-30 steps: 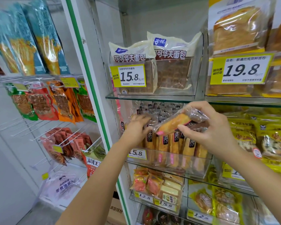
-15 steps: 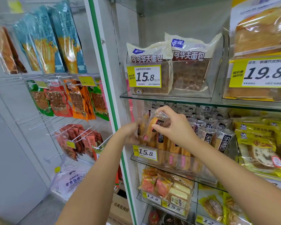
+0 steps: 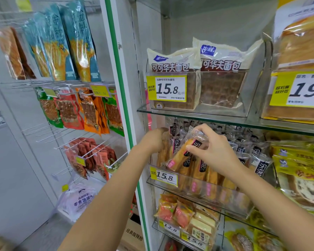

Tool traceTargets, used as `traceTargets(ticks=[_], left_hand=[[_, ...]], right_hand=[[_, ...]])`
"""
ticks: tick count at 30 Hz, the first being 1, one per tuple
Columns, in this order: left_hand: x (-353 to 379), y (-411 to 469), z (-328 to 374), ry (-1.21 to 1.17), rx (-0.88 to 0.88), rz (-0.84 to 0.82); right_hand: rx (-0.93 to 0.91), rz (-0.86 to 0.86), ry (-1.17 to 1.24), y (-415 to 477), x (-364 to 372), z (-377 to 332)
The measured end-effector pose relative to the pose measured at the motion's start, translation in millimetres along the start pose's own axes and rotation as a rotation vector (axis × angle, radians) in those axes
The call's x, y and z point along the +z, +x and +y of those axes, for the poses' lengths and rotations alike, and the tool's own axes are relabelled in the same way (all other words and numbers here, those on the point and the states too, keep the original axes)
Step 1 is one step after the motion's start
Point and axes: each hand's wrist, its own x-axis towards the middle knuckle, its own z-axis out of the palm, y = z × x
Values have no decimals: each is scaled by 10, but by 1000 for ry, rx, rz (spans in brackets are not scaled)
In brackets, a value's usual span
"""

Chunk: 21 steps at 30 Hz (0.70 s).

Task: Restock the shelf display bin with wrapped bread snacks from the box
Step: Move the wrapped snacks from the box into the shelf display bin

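A clear display bin on the middle glass shelf holds several upright wrapped bread snacks with black labels. My right hand pinches the top of one wrapped bread snack, a golden stick in clear film with a pink end, tilted into the bin's left front corner. My left hand reaches into the left end of the bin, fingers curled against the packs standing there; its fingertips are hidden behind them.
A yellow 15.8 price tag hangs on the bin's front. Waffle bread bags fill the shelf above, smaller snack bins the shelf below. Hanging snack packs on wire hooks lie left. A cardboard box stands on the floor.
My right hand has carried the wrapped bread snack from above the bin's middle down to its left front corner and tilted it upright. My left hand stayed at the left packs.
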Motion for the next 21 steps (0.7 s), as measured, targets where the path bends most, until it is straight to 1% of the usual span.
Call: traceTargets(ticks=[2, 6, 10, 14, 18, 21], left_hand=[[-26, 23, 2, 41, 28, -98], [-51, 38, -18, 107, 80, -121], [-129, 93, -14, 241, 76, -222], [-296, 191, 13, 407, 29, -229], [-303, 205, 42, 425, -40, -226], [-290, 232, 67, 402, -80, -224]], right_hand=[[1, -4, -7, 7, -8, 7], [-16, -34, 0, 47, 2, -9], [-13, -58, 37, 152, 46, -61], [-30, -94, -9, 195, 52, -74], [-46, -145, -86, 241, 102, -96], [-48, -160, -77, 363, 117, -125]])
